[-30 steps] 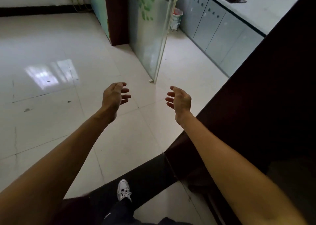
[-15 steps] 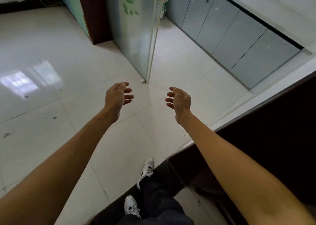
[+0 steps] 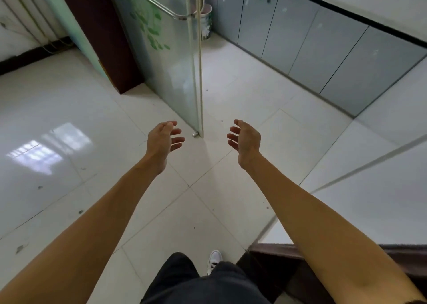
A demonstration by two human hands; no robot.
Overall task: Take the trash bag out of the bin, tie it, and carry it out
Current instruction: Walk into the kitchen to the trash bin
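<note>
A white bin point(image 3: 206, 24) with a pale liner at its rim stands on the floor at the far end of the kitchen, partly hidden behind the glass door's edge. My left hand point(image 3: 164, 138) and my right hand point(image 3: 244, 136) are stretched out in front of me over the tiled floor, palms facing each other, fingers apart and holding nothing. Both hands are far short of the bin.
A frosted glass door point(image 3: 168, 49) with a metal handle stands open edge-on ahead, between my hands. Grey cabinets point(image 3: 323, 47) line the right side. A dark brown door frame point(image 3: 99, 35) is at the left, dark wooden furniture point(image 3: 288, 273) at the lower right.
I have walked forward toward the glass door and the kitchen opening. The dark furniture has slid back to the lower right. My hands keep the same open pose.
</note>
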